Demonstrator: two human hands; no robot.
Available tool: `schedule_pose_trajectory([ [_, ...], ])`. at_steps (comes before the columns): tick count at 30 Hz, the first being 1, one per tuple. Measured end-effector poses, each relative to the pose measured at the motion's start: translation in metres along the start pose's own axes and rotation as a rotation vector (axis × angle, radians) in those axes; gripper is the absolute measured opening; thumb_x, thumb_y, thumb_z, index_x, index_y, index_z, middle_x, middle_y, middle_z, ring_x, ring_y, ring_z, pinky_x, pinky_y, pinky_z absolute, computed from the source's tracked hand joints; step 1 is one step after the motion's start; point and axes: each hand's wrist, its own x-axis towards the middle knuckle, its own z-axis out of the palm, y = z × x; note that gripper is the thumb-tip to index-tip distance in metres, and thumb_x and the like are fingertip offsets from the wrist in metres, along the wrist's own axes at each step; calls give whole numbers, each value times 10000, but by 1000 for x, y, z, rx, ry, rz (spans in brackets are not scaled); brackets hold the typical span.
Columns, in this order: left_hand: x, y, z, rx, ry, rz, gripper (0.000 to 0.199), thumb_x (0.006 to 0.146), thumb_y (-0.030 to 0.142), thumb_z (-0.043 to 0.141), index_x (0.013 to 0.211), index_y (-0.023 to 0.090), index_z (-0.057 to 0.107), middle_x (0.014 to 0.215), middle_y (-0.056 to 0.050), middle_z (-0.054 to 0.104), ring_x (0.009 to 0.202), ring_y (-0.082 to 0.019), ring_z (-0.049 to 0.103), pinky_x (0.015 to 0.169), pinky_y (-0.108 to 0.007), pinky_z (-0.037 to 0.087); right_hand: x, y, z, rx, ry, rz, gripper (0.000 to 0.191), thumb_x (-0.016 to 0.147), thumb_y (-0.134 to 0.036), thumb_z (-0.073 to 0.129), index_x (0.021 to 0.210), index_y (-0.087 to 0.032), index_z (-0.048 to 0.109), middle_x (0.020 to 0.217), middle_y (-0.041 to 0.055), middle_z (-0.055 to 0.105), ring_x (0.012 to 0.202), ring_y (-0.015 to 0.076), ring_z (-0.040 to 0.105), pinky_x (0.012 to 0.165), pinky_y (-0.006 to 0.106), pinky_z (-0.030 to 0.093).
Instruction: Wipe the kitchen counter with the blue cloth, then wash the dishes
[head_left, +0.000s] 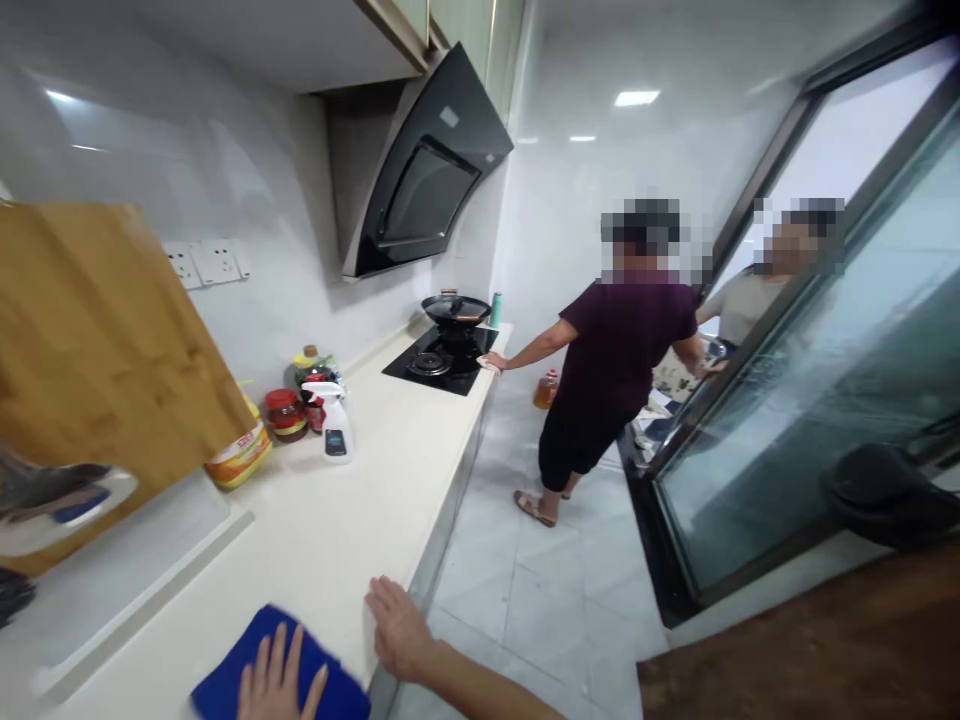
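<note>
Your left hand (271,685) is lying palm down on a blue cloth (232,668), with its fingers spreading open across the fabric rather than gripping it. The cloth is resting flat on the pale bench (390,500), at the end nearest you. Your right hand (401,630) is resting at the front edge of the bench, just beside the cloth, its fingers extending open and holding nothing. On your left, a wooden board (105,330) is standing tilted above the bench. Farther along, a white spray bottle (336,430) is standing upright near a red-lidded jar (287,415). At the far end, a lidded wok (456,308) is sitting on the black stove (429,366), and the hood (427,190) is hanging above. A person in a purple shirt (630,330) is standing beside the stove, one hand (495,361) resting at its corner. Another person (754,305) is standing by the glass door (817,400).
</note>
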Motion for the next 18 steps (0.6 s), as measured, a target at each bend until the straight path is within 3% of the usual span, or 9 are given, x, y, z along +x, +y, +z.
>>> schedule_pose_trajectory([
  [3,29,20,-12,25,-41,-78,695,897,545,359,1401,95,518,1519,-179,436,1432,-376,367,1158,-588,322,-12,0,3,20,-21,18,610,831,-204,490,1428,-75,496,1546,176,388,1450,295,330,1213,488,272],
  [7,27,25,-20,-26,-45,-75,665,922,539,426,1453,139,452,1550,-176,396,1459,-350,324,1177,-578,308,-17,5,22,-17,112,-9,584,803,-92,413,1369,-81,557,1496,174,469,1421,280,383,1176,516,339],
  [12,-26,6,-29,-31,-37,-109,670,935,550,428,1497,188,375,1587,-145,339,1481,-332,282,1189,-574,305,-14,-4,47,-128,298,29,495,853,-89,369,1280,-83,620,1403,185,560,1353,294,465,1131,509,384],
  [16,-85,-24,-45,18,-19,-158,637,951,513,422,1520,242,322,1595,-111,336,1480,-310,290,1174,-564,345,-8,-21,65,-288,314,100,466,820,-106,424,1230,-64,640,1376,239,563,1333,366,466,1115,591,337],
  [18,-114,-43,-56,59,-8,-219,618,959,492,413,1523,261,310,1596,-93,338,1475,-301,304,1165,-561,363,-4,-27,74,-337,313,37,469,807,-98,416,1217,-77,643,1364,228,576,1324,361,474,1118,595,320],
])
